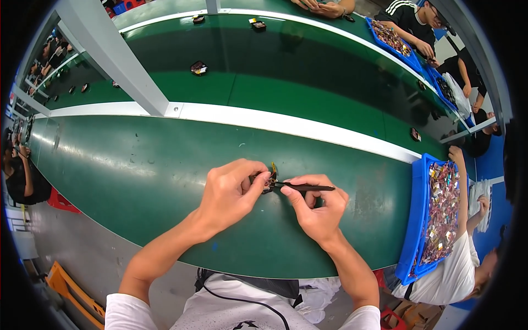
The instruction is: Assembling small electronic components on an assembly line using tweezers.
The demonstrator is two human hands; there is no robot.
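Hands (226,190) over the worktable (126,176), tray (413,225) at right, belt (308,102) beyond.

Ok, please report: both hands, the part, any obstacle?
Left hand pinching small dark part. Right hand gripping slim dark tool. Blue bin rightward, apart from hands.

**Text check: nothing readable**

Dark print (246,325) on white shirt (212,312): cut off at lower edge, not legible. Yellow-and-white patch (202,70) on black part (196,66) on belt (308,96), pale bits on pieces (441,206) in blue bin (411,225): too small to tell if lettered.
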